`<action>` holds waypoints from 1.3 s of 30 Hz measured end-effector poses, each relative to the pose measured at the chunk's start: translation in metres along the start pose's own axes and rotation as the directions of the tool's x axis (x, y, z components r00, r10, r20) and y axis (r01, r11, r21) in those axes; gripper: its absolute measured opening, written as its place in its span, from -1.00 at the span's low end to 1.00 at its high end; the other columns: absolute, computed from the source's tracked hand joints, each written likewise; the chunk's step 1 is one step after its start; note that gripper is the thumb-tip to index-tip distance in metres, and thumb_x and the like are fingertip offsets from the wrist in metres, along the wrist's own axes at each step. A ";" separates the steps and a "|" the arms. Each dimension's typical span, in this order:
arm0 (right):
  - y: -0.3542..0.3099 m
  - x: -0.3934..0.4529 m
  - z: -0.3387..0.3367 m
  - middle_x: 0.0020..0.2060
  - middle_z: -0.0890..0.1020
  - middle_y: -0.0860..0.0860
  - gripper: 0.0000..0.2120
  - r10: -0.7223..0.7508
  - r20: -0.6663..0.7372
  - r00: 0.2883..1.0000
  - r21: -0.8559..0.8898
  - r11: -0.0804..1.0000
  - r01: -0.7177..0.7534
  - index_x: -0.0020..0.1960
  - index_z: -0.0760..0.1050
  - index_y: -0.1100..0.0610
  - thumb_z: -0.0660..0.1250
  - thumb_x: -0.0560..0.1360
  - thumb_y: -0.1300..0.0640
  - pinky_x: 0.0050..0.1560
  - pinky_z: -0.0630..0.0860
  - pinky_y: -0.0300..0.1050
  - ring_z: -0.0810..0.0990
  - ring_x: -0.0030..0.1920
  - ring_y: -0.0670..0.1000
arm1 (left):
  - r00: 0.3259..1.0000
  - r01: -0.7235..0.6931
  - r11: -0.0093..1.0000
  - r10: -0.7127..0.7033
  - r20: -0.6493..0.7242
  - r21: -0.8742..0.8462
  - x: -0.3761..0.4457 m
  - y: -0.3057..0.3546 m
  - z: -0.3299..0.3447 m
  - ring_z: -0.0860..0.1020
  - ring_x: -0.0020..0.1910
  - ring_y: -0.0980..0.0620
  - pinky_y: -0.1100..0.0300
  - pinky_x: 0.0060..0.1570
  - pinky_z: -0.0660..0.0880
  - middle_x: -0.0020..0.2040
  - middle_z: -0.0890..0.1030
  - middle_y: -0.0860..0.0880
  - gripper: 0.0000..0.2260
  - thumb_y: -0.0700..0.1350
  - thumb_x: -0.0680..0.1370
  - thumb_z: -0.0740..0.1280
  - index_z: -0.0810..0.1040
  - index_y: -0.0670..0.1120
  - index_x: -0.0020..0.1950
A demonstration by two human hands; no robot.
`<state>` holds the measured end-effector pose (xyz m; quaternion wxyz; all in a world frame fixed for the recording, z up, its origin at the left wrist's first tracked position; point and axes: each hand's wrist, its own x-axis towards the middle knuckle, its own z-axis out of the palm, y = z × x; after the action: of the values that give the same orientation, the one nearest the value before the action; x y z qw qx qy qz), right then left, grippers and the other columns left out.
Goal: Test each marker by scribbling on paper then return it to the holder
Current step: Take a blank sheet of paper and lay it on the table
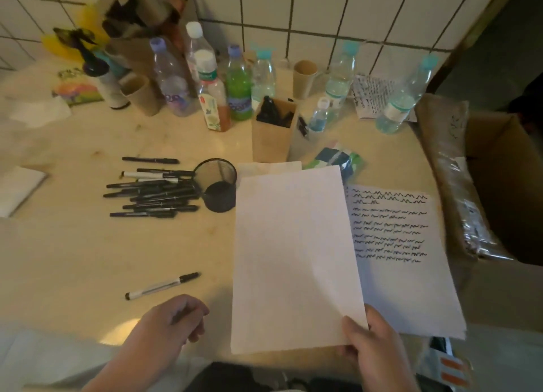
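Observation:
My right hand (373,350) pinches the lower right corner of a blank white sheet (291,259) and holds it lifted over the table. Under and to the right of it lies a sheet covered in black scribbles (393,244). My left hand (173,321) rests at the table's front edge with fingers curled round a thin dark marker. A single marker (163,285) lies just beyond that hand. A black mesh holder (217,185) stands mid-table, with nothing visible inside. Several black markers (152,191) lie in a loose pile to its left.
Plastic bottles (238,85), paper cups (304,78) and a cardboard box of dark pens (274,130) crowd the back by the tiled wall. An open cardboard carton (499,171) stands at the right. Another scribbled sheet (370,94) lies at the back right.

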<state>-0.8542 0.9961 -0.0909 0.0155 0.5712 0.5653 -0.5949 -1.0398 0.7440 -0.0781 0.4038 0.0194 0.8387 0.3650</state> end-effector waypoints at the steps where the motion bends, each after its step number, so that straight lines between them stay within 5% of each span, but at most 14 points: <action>1: -0.001 -0.004 0.014 -0.09 0.68 0.13 -0.88 -0.001 -0.004 1.000 0.030 1.000 0.001 0.06 0.59 0.14 0.32 0.59 0.29 -0.25 0.61 0.03 0.64 -0.09 0.21 | 1.000 -0.005 1.000 0.005 -0.006 -0.009 0.005 -0.007 -0.012 0.62 -0.35 -0.03 0.08 -0.24 0.46 -0.33 0.69 -0.09 -0.73 -0.27 0.56 0.33 0.67 0.01 -0.25; 6: -0.014 -0.028 0.049 -0.04 0.66 0.13 -0.80 -0.014 0.009 1.000 0.074 0.997 0.013 0.13 0.56 0.10 0.36 0.57 0.33 -0.31 0.62 0.01 0.64 -0.08 0.21 | 0.998 -0.019 0.999 0.016 -0.060 -0.044 0.011 -0.021 -0.057 0.59 -0.39 0.03 0.10 -0.24 0.45 -0.32 0.68 -0.10 -0.79 -0.26 0.56 0.33 0.66 -0.05 -0.21; 12: -0.011 -0.030 0.043 -0.22 0.72 0.21 -0.79 -0.087 -0.024 0.996 0.066 0.994 0.089 0.07 0.61 0.11 0.38 0.53 0.36 -0.22 0.61 0.13 0.68 -0.36 0.29 | 0.993 -0.020 0.995 0.009 -0.120 -0.097 0.011 -0.020 -0.069 0.54 -0.46 0.11 0.10 -0.24 0.44 -0.35 0.67 -0.10 -0.81 -0.25 0.56 0.33 0.66 -0.10 -0.21; 17: -0.017 -0.023 0.040 -0.35 0.66 0.26 -0.84 -0.143 0.001 0.990 0.095 0.985 0.143 0.02 0.59 0.17 0.39 0.51 0.39 -0.33 0.48 -0.05 0.61 -0.38 0.21 | 0.994 -0.021 0.998 0.015 -0.109 -0.061 -0.003 -0.007 -0.064 0.60 -0.38 0.05 0.08 -0.22 0.47 -0.32 0.69 -0.09 -0.80 -0.25 0.58 0.31 0.67 -0.08 -0.18; 20: -0.023 -0.018 0.041 -0.31 0.71 0.11 -0.85 -0.170 0.057 0.984 0.085 0.983 0.165 0.04 0.56 0.23 0.39 0.51 0.39 -0.31 0.50 -0.09 0.65 -0.28 0.17 | 0.994 -0.016 0.999 0.012 -0.111 -0.038 -0.005 -0.004 -0.065 0.61 -0.37 0.03 0.08 -0.22 0.47 -0.32 0.69 -0.09 -0.79 -0.23 0.58 0.31 0.67 -0.06 -0.18; 25: -0.031 -0.020 0.059 -0.53 0.63 0.13 -0.87 -0.217 0.148 0.965 0.035 0.976 0.214 0.05 0.54 0.22 0.35 0.54 0.39 -0.47 0.46 -0.19 0.54 -0.56 0.02 | 0.993 -0.011 0.999 0.007 -0.114 -0.033 -0.006 -0.011 -0.076 0.60 -0.37 -0.02 0.08 -0.25 0.44 -0.33 0.69 -0.13 -0.72 -0.26 0.57 0.32 0.66 0.00 -0.26; 34: -0.030 -0.012 0.150 -0.41 0.62 0.33 -0.78 -0.163 0.209 0.964 0.094 0.985 0.146 0.08 0.57 0.16 0.27 0.56 0.42 -0.31 0.43 0.02 0.54 -0.44 0.19 | 0.998 -0.013 1.000 0.012 -0.059 -0.019 0.035 -0.028 -0.147 0.60 -0.36 0.04 0.11 -0.24 0.46 -0.30 0.69 -0.10 -0.80 -0.25 0.60 0.29 0.66 -0.10 -0.16; 39: -0.042 -0.029 0.242 -0.48 0.61 0.17 -0.78 -0.144 0.202 0.969 0.081 0.988 0.130 0.04 0.53 0.24 0.27 0.54 0.50 -0.58 0.38 -0.20 0.51 -0.58 0.04 | 0.999 -0.036 0.999 0.036 0.016 0.015 0.074 -0.044 -0.217 0.59 -0.36 0.05 0.15 -0.26 0.47 -0.31 0.69 -0.12 -0.76 -0.31 0.58 0.27 0.67 -0.10 -0.19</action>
<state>-1.0318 0.8262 -0.1136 0.0140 0.4660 0.5784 -0.6694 -1.2284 0.6066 -0.0666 0.4033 0.0406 0.8379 0.3656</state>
